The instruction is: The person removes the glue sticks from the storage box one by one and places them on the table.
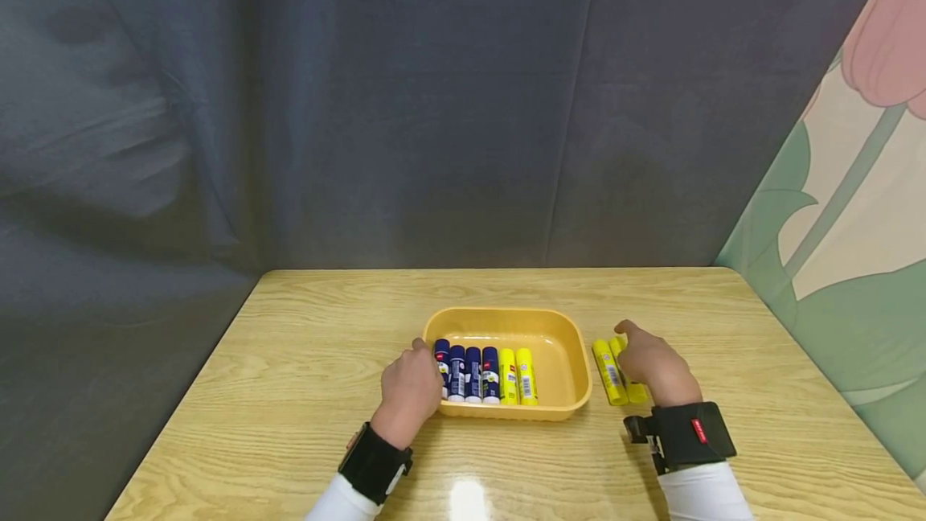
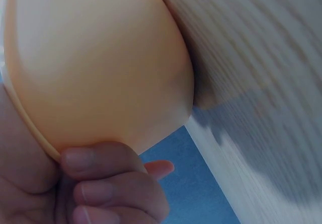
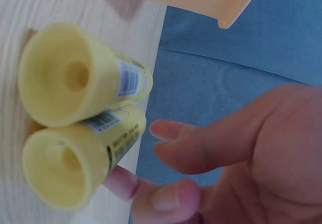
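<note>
A yellow plastic tray (image 1: 564, 360) stands on the table, its left end gripped by my left hand (image 1: 412, 380). In the left wrist view, curled fingers (image 2: 108, 159) lie against the tray's outer wall (image 2: 110, 68) under its rim. Several dark blue glue sticks (image 1: 473, 376) and two yellow glue sticks (image 1: 526, 376) lie side by side in the tray. To its right, two more yellow glue sticks (image 1: 609, 372) rest together on the wood. My right hand (image 1: 657, 367) hovers at the outer one (image 3: 75, 158), a fingertip beside its lower side, the thumb apart from it.
The wooden table (image 1: 304, 368) reaches back to a dark grey cloth (image 1: 434, 119). A flowered panel (image 1: 868, 248) borders the right side. Bare tray floor shows behind the glue sticks and at the tray's right end.
</note>
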`<state>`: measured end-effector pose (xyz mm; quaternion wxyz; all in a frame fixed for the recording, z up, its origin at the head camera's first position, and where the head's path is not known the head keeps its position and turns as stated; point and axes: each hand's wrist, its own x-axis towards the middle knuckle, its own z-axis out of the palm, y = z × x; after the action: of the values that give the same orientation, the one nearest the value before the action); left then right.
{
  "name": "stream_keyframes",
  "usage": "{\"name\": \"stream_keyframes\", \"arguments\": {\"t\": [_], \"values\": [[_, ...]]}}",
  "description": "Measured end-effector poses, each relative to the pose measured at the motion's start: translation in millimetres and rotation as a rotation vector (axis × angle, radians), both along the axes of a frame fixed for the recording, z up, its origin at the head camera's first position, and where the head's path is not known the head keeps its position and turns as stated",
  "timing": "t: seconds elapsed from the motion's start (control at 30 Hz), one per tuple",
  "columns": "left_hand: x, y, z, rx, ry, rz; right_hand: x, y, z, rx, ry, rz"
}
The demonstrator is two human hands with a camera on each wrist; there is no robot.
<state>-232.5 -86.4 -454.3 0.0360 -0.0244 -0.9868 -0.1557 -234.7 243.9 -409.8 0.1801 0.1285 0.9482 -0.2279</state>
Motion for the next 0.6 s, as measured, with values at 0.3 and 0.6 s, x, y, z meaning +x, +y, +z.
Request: {"name": "stream_keyframes", "arguments": {"t": [0.3,0.6], "values": [[0.1,0.2,0.1,0.007,0.04,-0.003,0.7,-1.2,6.0,-0.001,0.008,-0.021],[0.6,0.5,-1.4,-0.004,0.028,0.0,4.0,-2.5,9.7,0.001,0.018,-0.056]]}}
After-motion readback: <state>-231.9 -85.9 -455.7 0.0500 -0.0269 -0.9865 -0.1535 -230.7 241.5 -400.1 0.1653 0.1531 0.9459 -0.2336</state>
